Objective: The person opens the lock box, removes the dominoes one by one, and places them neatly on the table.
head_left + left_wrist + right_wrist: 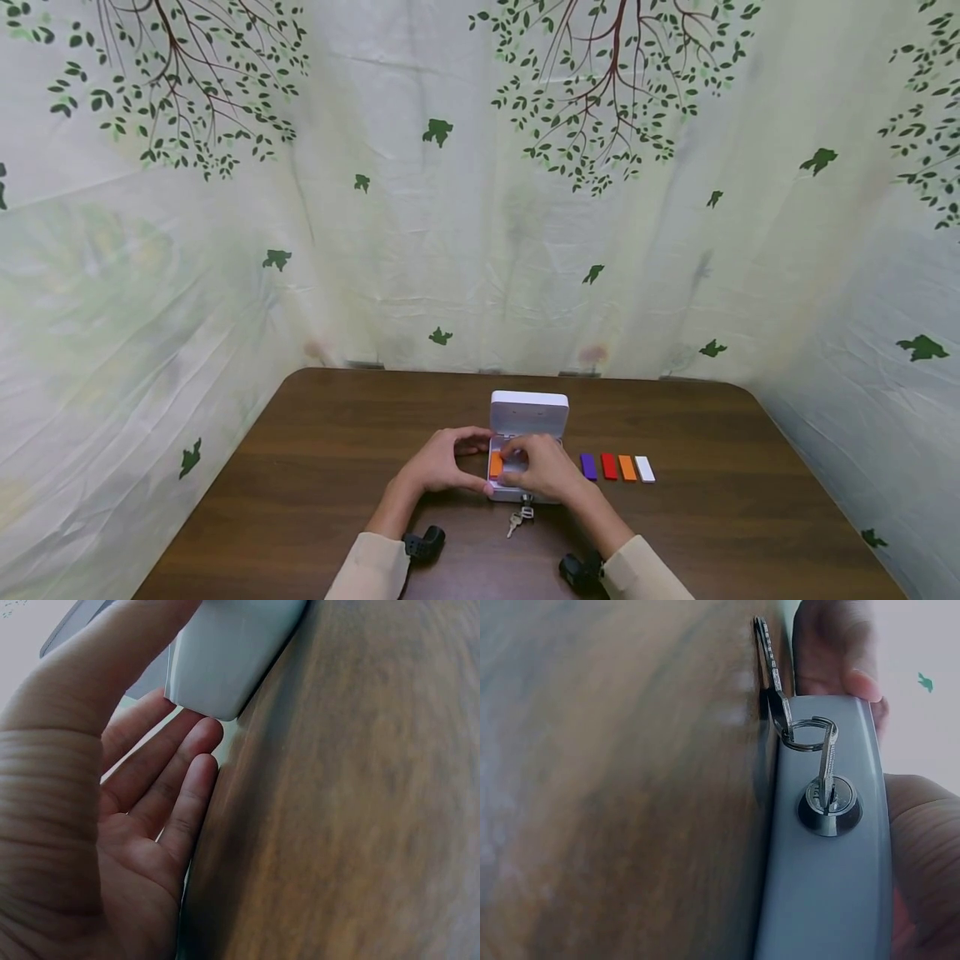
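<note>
A small white lock box (528, 412) stands on the table with its lid raised. An orange block (495, 466) lies inside at its left end. My right hand (546, 468) reaches into the box, curled forefinger and thumb at the two ends of that block, seemingly pinching it. At the box's left end is my left hand (442, 463), spread, its thumb on the front corner and its fingertips touching near the rear one. A key sits in the front lock (830, 805), and a second key (771, 667) hangs from its ring. The right fingertips are hidden in the right wrist view.
Right of the box lie a purple block (588, 467), a red block (609, 467), an orange block (627, 468) and a white block (645, 469) in a row. The brown wooden table (300, 483) meets a leaf-patterned curtain (480, 250) behind.
</note>
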Tool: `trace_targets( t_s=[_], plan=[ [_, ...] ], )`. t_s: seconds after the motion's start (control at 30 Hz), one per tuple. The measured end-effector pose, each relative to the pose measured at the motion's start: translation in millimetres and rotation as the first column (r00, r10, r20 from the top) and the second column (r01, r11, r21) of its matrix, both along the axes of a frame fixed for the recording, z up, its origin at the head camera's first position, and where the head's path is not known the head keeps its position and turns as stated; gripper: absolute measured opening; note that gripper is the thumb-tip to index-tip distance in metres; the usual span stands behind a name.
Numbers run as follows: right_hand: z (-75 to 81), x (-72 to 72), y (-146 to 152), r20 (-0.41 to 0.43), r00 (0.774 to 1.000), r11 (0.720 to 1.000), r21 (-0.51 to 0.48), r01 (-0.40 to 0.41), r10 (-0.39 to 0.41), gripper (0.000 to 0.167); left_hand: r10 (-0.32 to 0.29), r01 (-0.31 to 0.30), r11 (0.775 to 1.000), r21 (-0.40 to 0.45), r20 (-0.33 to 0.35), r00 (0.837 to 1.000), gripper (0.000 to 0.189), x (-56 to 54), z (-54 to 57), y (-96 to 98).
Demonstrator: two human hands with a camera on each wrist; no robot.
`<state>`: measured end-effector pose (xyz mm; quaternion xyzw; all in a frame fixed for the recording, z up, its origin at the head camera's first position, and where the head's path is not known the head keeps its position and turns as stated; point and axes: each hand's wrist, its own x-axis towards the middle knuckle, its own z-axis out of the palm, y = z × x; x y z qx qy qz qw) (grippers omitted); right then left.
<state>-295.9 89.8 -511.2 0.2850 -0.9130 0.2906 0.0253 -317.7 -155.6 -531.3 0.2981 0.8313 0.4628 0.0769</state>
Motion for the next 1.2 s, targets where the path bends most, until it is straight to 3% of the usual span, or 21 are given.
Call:
trace_targets(
  t_s=[0.67, 0.9, 1.2],
  plan=[
    [5.1, 2.4, 0.7, 0.021, 1.000, 0.999, -0.029, -0.013, 0.014, 0.026, 0.001, -0.001, 1.000, 0.012, 0.007, 1.000, 0.081, 0.8, -0.3, -0.7],
    [4.9, 2.1, 4.6, -0.014, 0.999, 0.998, -0.048, -0.031, 0.030, 0.026, 0.006, -0.006, 1.000, -0.001, 0.001, 1.000, 0.081, 0.7, -0.8, -1.0],
    [6.3, 2.3, 12.4, -0.015, 1.000, 0.998, -0.052, -0.026, 0.025, 0.036, 0.006, -0.006, 1.000, -0.004, -0.017, 1.000, 0.082, 1.2, 0.3, -1.2]
  ],
)
